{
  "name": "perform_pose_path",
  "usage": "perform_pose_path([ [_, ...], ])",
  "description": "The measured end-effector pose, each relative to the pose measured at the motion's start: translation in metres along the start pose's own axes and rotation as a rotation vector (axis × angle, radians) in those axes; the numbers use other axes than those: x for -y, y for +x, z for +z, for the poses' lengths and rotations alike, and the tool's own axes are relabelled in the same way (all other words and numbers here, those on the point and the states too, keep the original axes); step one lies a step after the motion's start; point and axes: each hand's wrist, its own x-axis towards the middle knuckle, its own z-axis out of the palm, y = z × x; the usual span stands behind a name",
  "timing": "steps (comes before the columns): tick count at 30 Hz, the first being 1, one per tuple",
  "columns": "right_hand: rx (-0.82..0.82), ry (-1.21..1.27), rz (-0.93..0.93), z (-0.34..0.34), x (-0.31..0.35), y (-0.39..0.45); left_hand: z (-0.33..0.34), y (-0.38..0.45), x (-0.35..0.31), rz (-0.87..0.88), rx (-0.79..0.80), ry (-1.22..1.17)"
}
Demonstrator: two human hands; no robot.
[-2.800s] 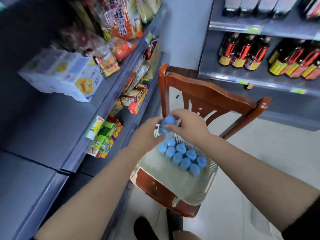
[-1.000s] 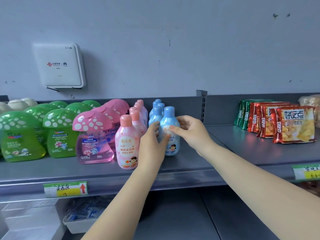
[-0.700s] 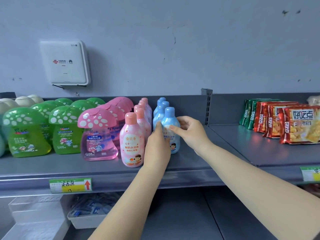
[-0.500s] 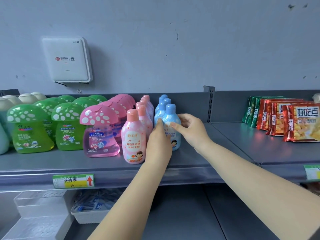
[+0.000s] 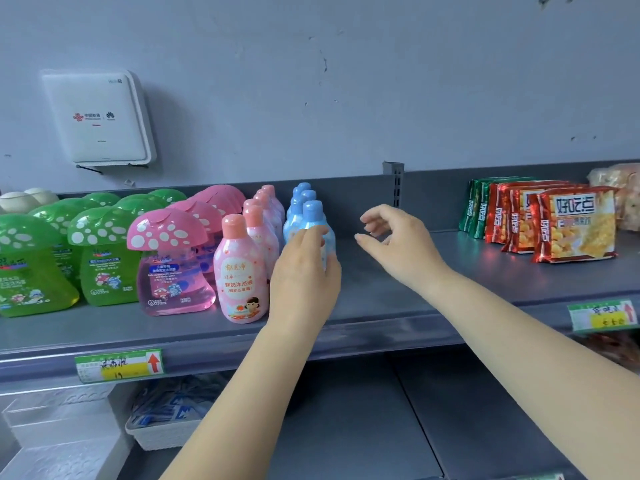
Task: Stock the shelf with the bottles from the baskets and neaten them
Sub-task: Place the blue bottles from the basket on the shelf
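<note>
While my left hand holds the front blue bottle on the shelf, my right hand hovers beside it, loosely open and empty.

You face a pale grey painted wall, scuffed with small dark marks. A white router box hangs on it at upper left. A dark grey metal shelving unit runs beneath, with a slotted upright post at its back. Light is soft and even.
</note>
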Motion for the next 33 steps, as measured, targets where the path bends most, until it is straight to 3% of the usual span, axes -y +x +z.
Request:
perform_pose_path([
  [3, -0.002, -0.280, -0.144, -0.037, -0.008, -0.016, 0.016, 0.000, -0.016, 0.147, 0.018, 0.061],
  [7, 0.057, -0.689, -0.186, -0.090, -0.020, -0.044, 0.053, -0.004, -0.045, 0.386, 0.079, 0.092],
  [17, 0.237, -1.175, 0.159, -0.193, -0.063, -0.163, 0.147, -0.063, -0.156, 0.805, 0.367, 0.013],
  [21, 0.260, -1.243, 0.292, -0.228, -0.074, -0.224, 0.172, -0.108, -0.202, 0.919, 0.553, -0.028],
  [27, 0.297, -1.142, 0.543, -0.263, -0.101, -0.321, 0.215, -0.190, -0.246, 0.994, 0.803, -0.144],
  [33, 0.333, -1.010, 0.818, -0.264, -0.146, -0.403, 0.265, -0.271, -0.257, 0.977, 1.052, -0.077],
])
